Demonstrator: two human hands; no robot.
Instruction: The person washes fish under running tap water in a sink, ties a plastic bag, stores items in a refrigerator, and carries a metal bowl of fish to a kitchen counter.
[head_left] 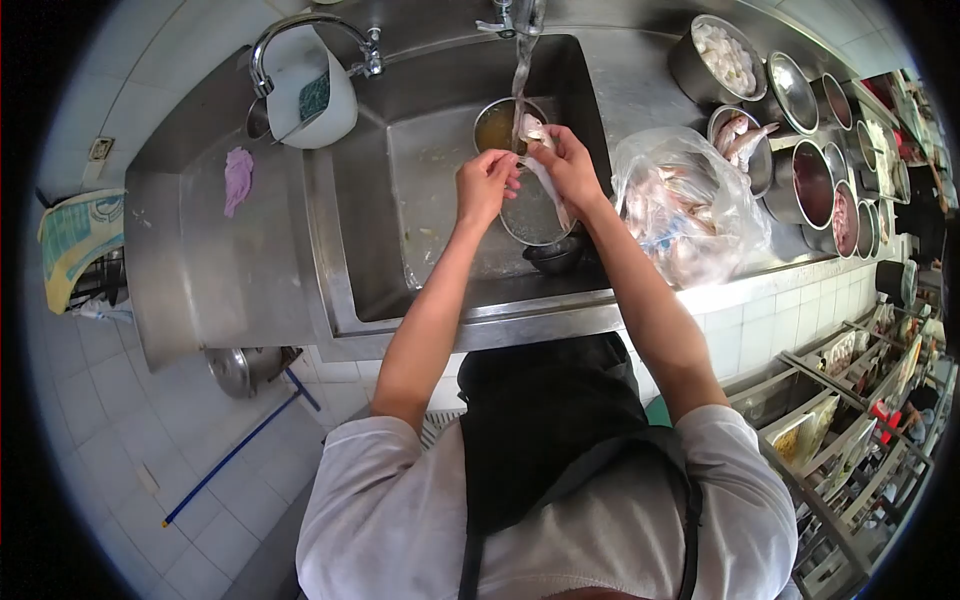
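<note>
My right hand [570, 172] is wrapped round a pale fish [538, 132] over the sink [385, 225], with its head up towards the tap. Beside it, my left hand [487, 187] has its fingers pinched together close to the fish; what they hold, if anything, is too small to tell. Water [521, 75] runs from the tap [497, 25] just by the fish's head. Behind the hands sits a round bowl [487, 118] with yellowish liquid. Below them is a round strainer [519, 222], next to a dark bowl [553, 256].
Right of the sink lies a plastic bag of fish [680, 212]. Beyond it stand a bowl with fish [765, 168], a pot of pale pieces [688, 66] and several metal pots. At the left are a white container [342, 106] and a purple cloth [238, 180].
</note>
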